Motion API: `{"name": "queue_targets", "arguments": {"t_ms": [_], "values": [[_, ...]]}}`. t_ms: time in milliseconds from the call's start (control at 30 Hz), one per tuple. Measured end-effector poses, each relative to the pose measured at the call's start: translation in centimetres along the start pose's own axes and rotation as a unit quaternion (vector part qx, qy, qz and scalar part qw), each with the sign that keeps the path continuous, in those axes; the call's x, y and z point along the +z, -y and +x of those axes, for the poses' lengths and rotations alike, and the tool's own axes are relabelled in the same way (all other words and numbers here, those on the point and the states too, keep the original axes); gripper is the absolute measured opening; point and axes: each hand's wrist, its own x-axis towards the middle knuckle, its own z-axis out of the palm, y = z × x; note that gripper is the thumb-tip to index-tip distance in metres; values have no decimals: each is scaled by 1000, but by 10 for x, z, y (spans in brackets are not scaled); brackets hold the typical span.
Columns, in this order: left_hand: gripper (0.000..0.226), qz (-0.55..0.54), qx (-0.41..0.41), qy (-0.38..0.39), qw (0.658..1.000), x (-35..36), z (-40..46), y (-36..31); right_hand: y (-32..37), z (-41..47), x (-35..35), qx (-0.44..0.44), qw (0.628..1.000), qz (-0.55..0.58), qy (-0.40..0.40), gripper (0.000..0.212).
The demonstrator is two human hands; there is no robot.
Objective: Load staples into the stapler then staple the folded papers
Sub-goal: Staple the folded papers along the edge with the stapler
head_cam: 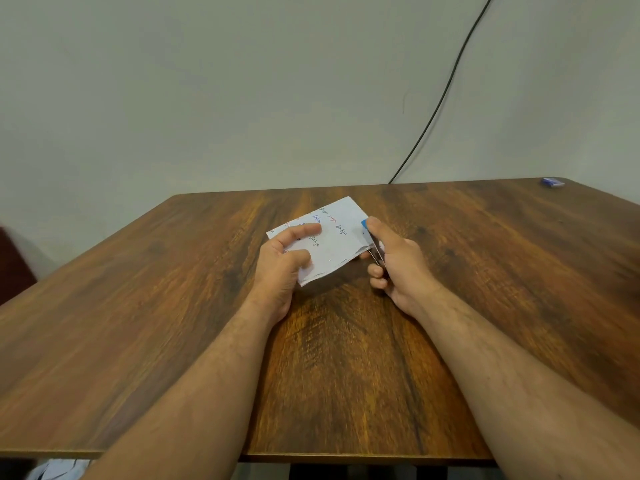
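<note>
Blue stapler (367, 227) gripped in the right hand (394, 261) should bite squarely over the folded papers (329, 242)' edge, which the left hand (282, 261) pinches steady mid-tabletop (138, 306).

black cable (446, 88) down wall (207, 81); wooden table (346, 358).

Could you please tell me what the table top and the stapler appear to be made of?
The table top looks like wood or a wood-grain laminate: dark streaked grain, slight sheen, thin edge. I cannot tell which. The stapler, gripped in the right hand at the folded papers, shows a blue, probably plastic cap and shiny metal rails.
</note>
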Motion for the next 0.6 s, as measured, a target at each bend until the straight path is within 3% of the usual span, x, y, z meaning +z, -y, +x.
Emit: {"name": "queue_targets", "arguments": {"t_ms": [167, 300, 400, 500, 600], "values": [[55, 30, 29, -15, 999, 0, -3, 1, -2, 1, -3, 0, 999, -9, 32, 46], [89, 48, 74, -11, 996, 0, -1, 3, -8, 4, -2, -13, 1000, -19, 8, 38], [102, -30, 36, -18, 999, -2, 0, 3, -10, 8, -2, -8, 1000, -14, -23, 50], [81, -56, 9, 28, 998, -3, -1, 0, -11, 14, -4, 5, 999, -11, -40, 66], [61, -14, 16, 86, 996, 1, -4, 1, -13, 16, -5, -2, 1000, 10, -28, 50]]}}
